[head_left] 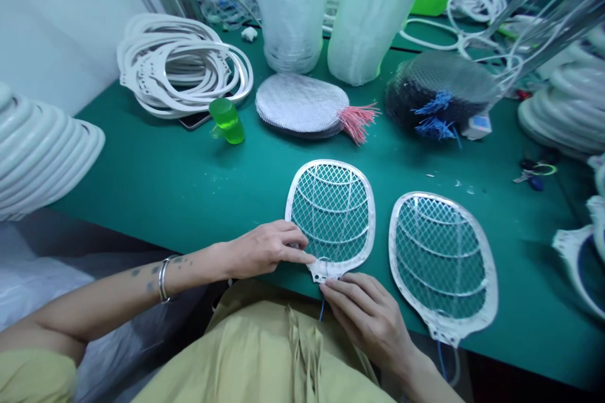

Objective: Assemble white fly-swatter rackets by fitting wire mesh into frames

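Observation:
In front of me on the bench lies a white-rimmed mesh racket head [329, 214], the kind used for bug-zapper rackets. My left hand [269, 247] holds its lower left rim, index finger stretched along the edge and other fingers curled. At the neck tab, my right hand [363, 312] has its fingers pressed together on the end of the frame; its thumb is hidden. A blue wire [322, 310] hangs below the tab. Just right of it rests a second mesh racket head [442, 264], also with a blue wire trailing from its neck.
Behind are a silver mesh stack [302, 104] with red wires, a dark mesh stack [437, 91] with blue wires, and a green cup [227, 121]. White frames [184, 69] pile up at back left. Keys [534, 171] lie right. More stacked frames [42, 151] stand left.

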Demonstrator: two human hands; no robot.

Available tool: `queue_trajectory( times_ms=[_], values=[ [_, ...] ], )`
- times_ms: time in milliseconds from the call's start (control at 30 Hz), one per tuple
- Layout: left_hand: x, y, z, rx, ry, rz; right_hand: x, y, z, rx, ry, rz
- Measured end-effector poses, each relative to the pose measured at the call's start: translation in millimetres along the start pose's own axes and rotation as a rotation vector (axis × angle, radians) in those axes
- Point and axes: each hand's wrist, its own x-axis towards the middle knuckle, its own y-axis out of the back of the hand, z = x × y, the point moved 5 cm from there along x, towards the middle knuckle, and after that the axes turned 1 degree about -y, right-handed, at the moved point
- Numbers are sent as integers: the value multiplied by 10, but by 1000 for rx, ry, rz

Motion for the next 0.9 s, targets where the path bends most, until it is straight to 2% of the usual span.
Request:
queue_trajectory(
  times_ms=[300, 367, 433, 500, 600, 667, 800, 900],
  values=[
    [8, -14, 80, 104, 1, -25, 37, 18, 0, 44, -28, -27],
    [18, 12, 117, 147, -14, -32, 111, 55, 39, 75, -105, -26],
    [32, 34, 146, 128, -60, -51, 212, 79, 152, 90, -264, -31],
    [52, 41, 147, 63, -105, -106, 324, 52, 300, 111, -436, -113],
    [101, 33, 92, -9, -97, -221, 462, -66, 486, 178, -632, -371],
    [145, 30, 57, -36, -73, -276, 513, -118, 569, 172, -724, -498],
    [188, -19, 27, -81, -37, -330, 565, -141, 613, 62, -768, -549],
    [129, -64, 11, -108, -20, -286, 559, -143, 556, 35, -728, -528]
  ],
)
